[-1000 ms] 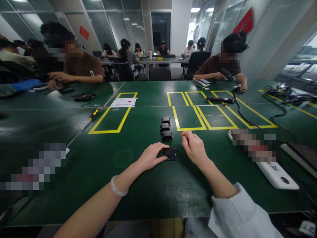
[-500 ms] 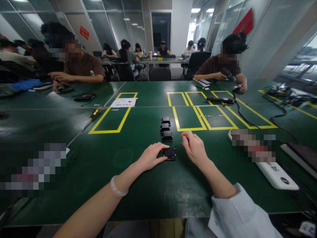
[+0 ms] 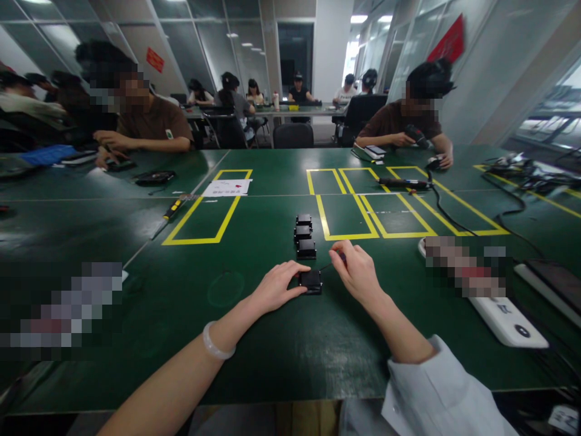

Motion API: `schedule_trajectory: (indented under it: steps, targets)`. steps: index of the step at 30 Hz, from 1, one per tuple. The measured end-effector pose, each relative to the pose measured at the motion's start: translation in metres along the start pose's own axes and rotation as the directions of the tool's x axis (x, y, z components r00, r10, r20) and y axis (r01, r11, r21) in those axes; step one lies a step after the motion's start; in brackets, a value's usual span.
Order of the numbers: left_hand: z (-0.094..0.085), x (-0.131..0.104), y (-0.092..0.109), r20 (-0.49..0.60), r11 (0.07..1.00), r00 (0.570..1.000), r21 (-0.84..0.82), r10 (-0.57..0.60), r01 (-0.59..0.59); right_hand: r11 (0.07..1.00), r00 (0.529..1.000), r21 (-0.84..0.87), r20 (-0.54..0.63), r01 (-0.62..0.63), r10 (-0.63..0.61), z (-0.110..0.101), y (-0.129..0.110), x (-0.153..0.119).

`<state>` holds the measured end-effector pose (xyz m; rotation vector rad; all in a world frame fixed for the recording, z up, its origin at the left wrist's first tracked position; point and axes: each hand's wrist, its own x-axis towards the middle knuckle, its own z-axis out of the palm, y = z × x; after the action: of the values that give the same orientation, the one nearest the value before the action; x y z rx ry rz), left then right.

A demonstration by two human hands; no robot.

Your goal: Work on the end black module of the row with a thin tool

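My left hand [image 3: 279, 286] is closed on a small black square block [image 3: 311, 280], with thumb at its near edge and fingers at its far left corner. The block lies on the green table and has small bright spots at its corners. My right hand [image 3: 356, 270] pinches what looks like a small screwdriver [image 3: 325, 266]. Its thin dark shaft points left toward the block's far right corner; most of the handle is hidden by my fingers. Whether the tip touches the block I cannot tell. Just beyond stand three similar black blocks [image 3: 306, 248] in a row.
Yellow tape rectangles [image 3: 349, 237] mark the green table [image 3: 254, 351]. A yellow-and-black tool [image 3: 173, 209] lies left, near a paper sheet [image 3: 227, 188]. At right are a white power bank-like device [image 3: 512, 324], a corded black tool [image 3: 403, 183] and tangled cables [image 3: 521, 166]. Two co-workers sit opposite.
My right hand has shifted very slightly, its fingers turning a little around the small screwdriver. My left hand and the block have stayed in place.
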<state>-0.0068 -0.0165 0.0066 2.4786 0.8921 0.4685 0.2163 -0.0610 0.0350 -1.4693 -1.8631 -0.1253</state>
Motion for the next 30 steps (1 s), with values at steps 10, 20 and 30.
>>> schedule_trajectory:
  steps: [10,20,30]
  targets:
    - [0.0003,-0.0004,-0.0006,0.002,1.000,1.000,0.006,0.013,-0.013,0.999,1.000,0.035,-0.031,0.001,0.000,-0.0003,-0.0011,0.0001]
    - [0.0001,0.0001,0.0004,-0.001,1.000,1.000,0.003,0.009,-0.009,1.000,1.000,0.022,-0.017,-0.008,0.008,-0.0014,-0.0026,0.0006]
    - [-0.0017,-0.0001,0.0020,0.004,1.000,1.000,-0.002,0.003,-0.003,0.999,1.000,0.044,0.006,-0.012,0.012,0.0002,-0.0007,-0.0005]
